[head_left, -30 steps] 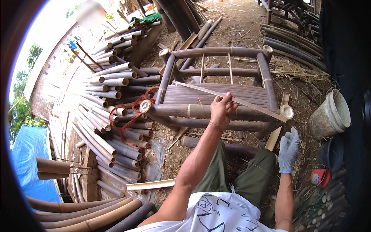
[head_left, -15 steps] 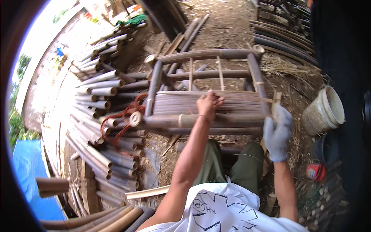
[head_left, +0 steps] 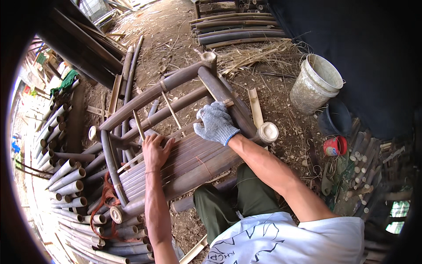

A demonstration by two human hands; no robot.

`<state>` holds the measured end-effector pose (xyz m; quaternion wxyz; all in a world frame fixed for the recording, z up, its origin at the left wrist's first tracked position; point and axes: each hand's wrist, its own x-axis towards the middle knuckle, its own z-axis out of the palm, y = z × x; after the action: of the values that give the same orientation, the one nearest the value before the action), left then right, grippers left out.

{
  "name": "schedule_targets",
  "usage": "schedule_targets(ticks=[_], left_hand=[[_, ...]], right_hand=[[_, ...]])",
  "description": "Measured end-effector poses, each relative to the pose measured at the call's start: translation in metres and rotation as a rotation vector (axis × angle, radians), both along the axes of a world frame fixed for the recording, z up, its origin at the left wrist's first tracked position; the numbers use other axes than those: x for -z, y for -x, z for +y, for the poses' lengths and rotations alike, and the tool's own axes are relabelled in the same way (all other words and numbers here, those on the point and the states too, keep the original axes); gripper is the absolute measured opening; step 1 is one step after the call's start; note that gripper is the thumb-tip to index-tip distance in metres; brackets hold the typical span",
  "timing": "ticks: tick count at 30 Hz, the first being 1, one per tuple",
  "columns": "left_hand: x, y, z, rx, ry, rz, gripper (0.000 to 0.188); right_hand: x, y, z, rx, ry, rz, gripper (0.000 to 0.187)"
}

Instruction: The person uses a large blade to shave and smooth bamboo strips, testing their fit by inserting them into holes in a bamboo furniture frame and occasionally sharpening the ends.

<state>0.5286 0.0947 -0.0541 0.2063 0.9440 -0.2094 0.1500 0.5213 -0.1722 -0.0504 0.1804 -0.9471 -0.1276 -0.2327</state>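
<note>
A bamboo frame (head_left: 180, 187) of thick dark poles stands tilted across the view in front of my knees. Narrow bamboo slats (head_left: 184, 160) lie side by side over its near part. My bare left hand (head_left: 156, 152) rests at the far edge of these slats, fingers stretched forward and thumb apart. My right hand (head_left: 216, 123), in a grey knit glove, is closed around the far slat near the frame's right end. A short slat end (head_left: 229, 103) sticks out past the glove. The glove hides what lies under the palm.
A split bamboo piece (head_left: 255, 108) stands just right of the frame. Further right are a dirty white bucket (head_left: 307, 88), a dark tub (head_left: 336, 118) and a red container (head_left: 335, 145). Bamboo poles (head_left: 70, 187) are piled at left, with red-brown cord (head_left: 107, 193) beside the frame.
The view has swung to the right. My gloved right hand has moved from outside the frame's right end onto the far slat. My left hand has shifted left along the slats.
</note>
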Motion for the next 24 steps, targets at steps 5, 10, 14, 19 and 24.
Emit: schedule_targets(ticks=[5,10,14,19,24], left_hand=[[-0.036,0.016,-0.005,-0.045,0.072,-0.337,0.035],[-0.039,0.023,0.002,-0.114,0.167,-0.441,0.03],[-0.034,0.021,-0.006,-0.104,0.168,-0.392,0.03],[-0.035,0.022,0.0,-0.116,0.136,-0.43,0.018],[-0.036,0.024,0.011,-0.175,0.379,-0.543,0.034]], right_hand=[[-0.004,-0.006,0.006,-0.098,-0.23,-0.072,0.027],[0.01,0.004,0.021,-0.149,-0.316,0.0,0.028],[0.012,0.003,0.013,-0.146,-0.335,0.064,0.034],[0.005,0.003,0.022,-0.085,-0.264,0.005,0.038],[-0.011,0.002,0.024,-0.02,-0.308,-0.339,0.02]])
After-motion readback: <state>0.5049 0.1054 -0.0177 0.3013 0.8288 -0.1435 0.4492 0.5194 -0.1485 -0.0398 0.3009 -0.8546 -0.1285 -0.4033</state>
